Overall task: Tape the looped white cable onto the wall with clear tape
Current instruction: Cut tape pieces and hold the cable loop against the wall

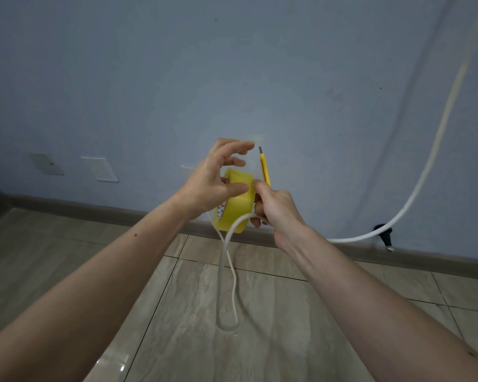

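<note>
Head view: both bare forearms reach forward toward a blue-grey wall (149, 78) above a grey skirting board (94, 212) and a tiled floor (287, 312). The left hand (210, 186) is partly spread, its upper fingers curled in the air, while its thumb presses against the outer face of a yellow roll of tape (236, 205); whether a strip is being drawn from the roll cannot be told, as that area is blurred. The right hand (276, 213) is closed in a fist around a yellow utility knife (265, 172), whose short grey blade tip points upward, close beside the left fingertips. The same fist grips the white cable (225, 257), which hangs down from it in a long narrow loop in front of the floor tiles; whether the bottom of the loop touches the floor cannot be told. A second run of white cable (425, 166) climbs the wall at the right, curving up from a dark fitting (384, 232) at the skirting board. Three pale cover plates (100, 169) sit low on the wall to the left, the third mostly hidden behind the left hand.
</note>
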